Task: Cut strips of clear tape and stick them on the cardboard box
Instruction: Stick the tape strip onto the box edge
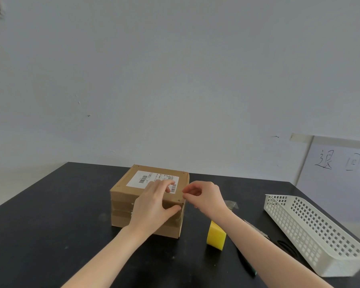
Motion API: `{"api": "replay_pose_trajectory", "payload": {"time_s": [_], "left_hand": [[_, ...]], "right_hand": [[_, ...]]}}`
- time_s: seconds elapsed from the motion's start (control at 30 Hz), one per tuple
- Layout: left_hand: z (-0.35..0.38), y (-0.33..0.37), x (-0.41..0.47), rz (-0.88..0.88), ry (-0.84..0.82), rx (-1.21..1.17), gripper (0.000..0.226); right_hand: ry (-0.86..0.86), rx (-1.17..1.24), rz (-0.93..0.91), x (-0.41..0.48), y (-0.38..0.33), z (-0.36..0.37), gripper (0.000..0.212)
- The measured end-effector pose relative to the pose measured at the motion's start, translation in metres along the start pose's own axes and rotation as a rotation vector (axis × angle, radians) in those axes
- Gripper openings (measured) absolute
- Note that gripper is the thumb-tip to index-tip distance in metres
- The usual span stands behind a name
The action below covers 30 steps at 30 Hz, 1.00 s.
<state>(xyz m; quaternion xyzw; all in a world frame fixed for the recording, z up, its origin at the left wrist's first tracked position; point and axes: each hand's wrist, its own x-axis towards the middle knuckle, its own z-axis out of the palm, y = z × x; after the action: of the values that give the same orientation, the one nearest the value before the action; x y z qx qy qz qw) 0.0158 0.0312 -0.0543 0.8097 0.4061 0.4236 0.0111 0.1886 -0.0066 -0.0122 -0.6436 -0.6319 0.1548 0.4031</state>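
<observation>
1. The cardboard box (125, 196) sits on the black table (50, 215), toward the middle of its far edge, closed, with its white label (141, 178) facing up.
2. The left hand (154, 202) lies open over the box's near right corner; its fingers press flat on the top by the label, and its thumb rests against the near side.
3. The right hand (204, 194) hovers just beside the box's top right edge; thumb and forefinger are pinched together, apparently on the end of a strip of tape (183, 206); the strip is clear and hard to make out.
4. Progress, as I judge it: glossy bands across the near side suggest several strips are already stuck on; this one looks partly laid at the corner and not yet smoothed down; how many more are wanted cannot be told.
5. Direction: the box's long axis runs left to right, turned a little so its near right corner points toward the table's near edge; the strip seems to run up and down that corner, top end in the pinch.
6. Near the table's right edge stands a white basket (289, 223); scissors (287, 247) and a pen (247, 265) lie between it and the right forearm; a yellow block (215, 239) stands just near of the box.
</observation>
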Motion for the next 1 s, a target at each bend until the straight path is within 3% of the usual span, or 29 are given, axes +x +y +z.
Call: {"api": "replay_pose_trajectory", "payload": {"time_s": [0.17,0.47,0.73,1.0], "left_hand": [[0.008,-0.008,-0.001,0.155,0.117,0.129,0.054],[0.014,-0.013,-0.003,0.149,0.161,0.128,0.042],[0.017,-0.015,-0.005,0.177,0.177,0.107,0.023],[0.013,-0.012,-0.001,0.217,0.092,0.107,0.016]], "right_hand": [[0.013,0.011,-0.005,0.002,-0.002,0.004,0.017],[0.061,-0.021,0.020,0.008,-0.002,0.011,0.010],[0.055,-0.063,0.046,0.010,0.001,0.014,0.011],[0.031,-0.080,0.072,0.014,0.001,0.016,0.009]]}}
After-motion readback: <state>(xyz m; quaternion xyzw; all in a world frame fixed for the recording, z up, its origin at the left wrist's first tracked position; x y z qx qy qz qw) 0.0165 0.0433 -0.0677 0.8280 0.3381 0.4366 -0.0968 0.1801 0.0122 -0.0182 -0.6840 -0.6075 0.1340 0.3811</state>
